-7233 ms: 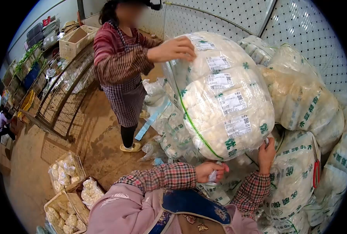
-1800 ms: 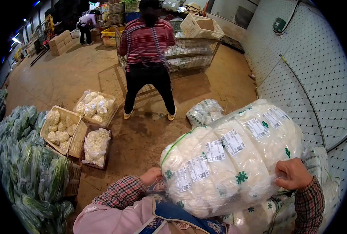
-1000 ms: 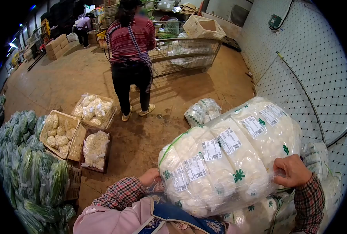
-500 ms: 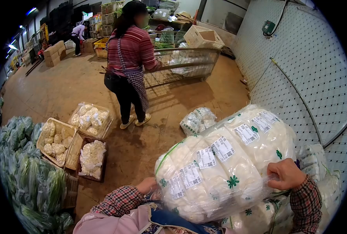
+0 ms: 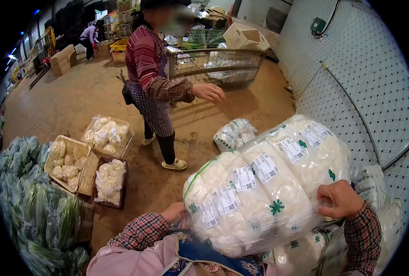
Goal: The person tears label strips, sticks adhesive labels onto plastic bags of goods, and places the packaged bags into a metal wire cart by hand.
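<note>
A large plastic-wrapped bundle (image 5: 259, 188) of white packs slants across the front, with printed labels and green leaf marks on it. At its left end is my left hand (image 5: 175, 212), gripping the wrap; its fingertips are partly hidden by the bundle. My right hand (image 5: 338, 199) is closed at the right end, with fingers curled on the clear film. Below the bundle lie more wrapped white packs (image 5: 296, 253), and others (image 5: 370, 184) are stacked against the wall side. A smaller wrapped bundle (image 5: 234, 135) sits on the floor just beyond.
A co-worker (image 5: 151, 69) stands ahead, one hand stretched toward my bundle. Behind them is a metal cart (image 5: 216, 64) with a cream crate (image 5: 247, 37). At left are crates of bagged pale produce (image 5: 69, 163) and bagged leafy greens (image 5: 39, 198). A dotted wall (image 5: 351, 78) rises at right.
The co-worker has turned from the cart, stepped nearer and extended a hand toward the bundle. My hands keep their hold; the bundle has barely shifted.
</note>
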Available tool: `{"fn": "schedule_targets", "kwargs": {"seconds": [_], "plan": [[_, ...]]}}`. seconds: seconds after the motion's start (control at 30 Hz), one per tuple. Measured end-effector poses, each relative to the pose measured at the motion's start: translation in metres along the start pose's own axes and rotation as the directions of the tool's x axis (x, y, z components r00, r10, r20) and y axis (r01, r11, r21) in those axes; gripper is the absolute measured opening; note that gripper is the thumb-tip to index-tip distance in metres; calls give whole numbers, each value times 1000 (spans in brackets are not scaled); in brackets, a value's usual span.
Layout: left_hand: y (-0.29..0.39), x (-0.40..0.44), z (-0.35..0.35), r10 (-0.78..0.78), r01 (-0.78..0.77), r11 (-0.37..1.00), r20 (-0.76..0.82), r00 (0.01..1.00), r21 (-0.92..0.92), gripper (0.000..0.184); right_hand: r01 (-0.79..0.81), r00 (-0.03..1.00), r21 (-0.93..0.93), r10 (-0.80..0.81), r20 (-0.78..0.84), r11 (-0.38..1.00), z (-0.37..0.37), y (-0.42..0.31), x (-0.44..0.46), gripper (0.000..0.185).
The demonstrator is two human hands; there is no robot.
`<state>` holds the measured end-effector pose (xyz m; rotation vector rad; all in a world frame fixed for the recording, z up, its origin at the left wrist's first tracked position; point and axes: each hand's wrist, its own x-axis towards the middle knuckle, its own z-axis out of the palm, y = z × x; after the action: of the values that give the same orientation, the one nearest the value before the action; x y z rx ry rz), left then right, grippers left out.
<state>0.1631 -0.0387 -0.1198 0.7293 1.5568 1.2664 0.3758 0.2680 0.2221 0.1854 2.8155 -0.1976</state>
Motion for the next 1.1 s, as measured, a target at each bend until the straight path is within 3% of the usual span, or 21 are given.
{"fn": "schedule_targets", "kwargs": {"seconds": [0.2, 0.4, 0.47, 0.5, 0.6, 0.67, 0.73, 0.77, 0.83, 0.87, 0.9, 1.0, 1.07, 1.1], "plan": [[-2, 1, -3, -33, 31, 995, 22, 999, 98, 22, -9, 999, 0, 9, 48, 1000, -4, -4, 1, 35], [13, -4, 0, -53, 55, 994, 19, 998, -99, 23, -5, 998, 37, 3, 69, 999, -5, -5, -1, 36], [14, -2, -4, -180, 196, 956, 91, 979, -218, 25, -23, 996, 47, 19, 88, 999, -8, -4, -2, 35], [18, -4, -3, -159, 162, 984, 48, 986, -75, 23, 31, 996, 44, -35, 84, 999, -9, -4, -2, 34], [18, -1, -11, -214, 220, 973, 72, 974, -75, 21, 89, 993, 39, -92, 72, 995, -7, -1, -5, 35], [10, 3, -9, -143, 147, 987, 64, 988, -67, 22, 202, 979, 30, -202, -29, 979, -4, 4, -6, 36], [20, 0, -1, -259, 241, 937, -40, 965, -252, 25, 158, 987, 56, -159, 9, 986, -12, -3, -6, 39], [24, 0, -2, -261, 243, 935, -39, 965, -257, 25, 103, 991, 70, -108, 75, 992, -15, -6, -5, 39], [30, 0, -7, -443, 428, 873, -14, 896, -232, 23, 53, 987, 82, -65, 148, 995, -21, -9, -3, 40], [24, 0, -9, -449, 433, 870, -15, 893, -237, 23, 83, 987, -29, -78, 139, 996, -23, -9, -1, 40], [12, 5, -12, -413, 401, 887, -3, 911, -228, 23, 110, 987, -139, -92, 131, 984, -23, -9, 0, 40], [-42, 28, -20, -288, 288, 934, 34, 957, -213, 22, 143, 990, -243, -143, 17, 959, -18, 0, -2, 41], [-72, 36, -25, -197, 203, 957, 53, 979, -206, 22, 126, 992, -269, -124, 23, 955, -13, 6, 0, 42], [-81, 35, -27, 395, -390, 864, 53, 917, 320, 20, 106, 994, -296, -105, 20, 949, -11, 10, 2, 43]]}}
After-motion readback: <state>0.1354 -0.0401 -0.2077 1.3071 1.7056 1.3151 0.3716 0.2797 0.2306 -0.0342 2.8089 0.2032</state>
